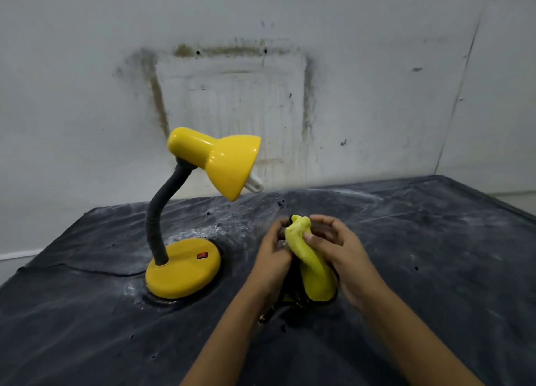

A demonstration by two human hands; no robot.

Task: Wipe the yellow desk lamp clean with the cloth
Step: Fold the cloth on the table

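By the left hand [272, 255] and right hand [340, 247] a soft, limp cloth [314, 269] is gripped, bunched, while the light, glossy lamp [229, 162] is probably best steadied at its base [185, 272].

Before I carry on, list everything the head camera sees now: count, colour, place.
desk lamp: one, yellow with grey bendy neck, standing left of centre
bulb: one, white, poking out of the lamp's shade
switch: one, red, on the lamp's base
cord: one, black, running left from the base
cloth: one, yellow with dark edging, bunched right of the lamp
table cover: one, black with whitish smears
wall: one, white, stained, behind the table
left hand: grips the cloth
right hand: grips the cloth
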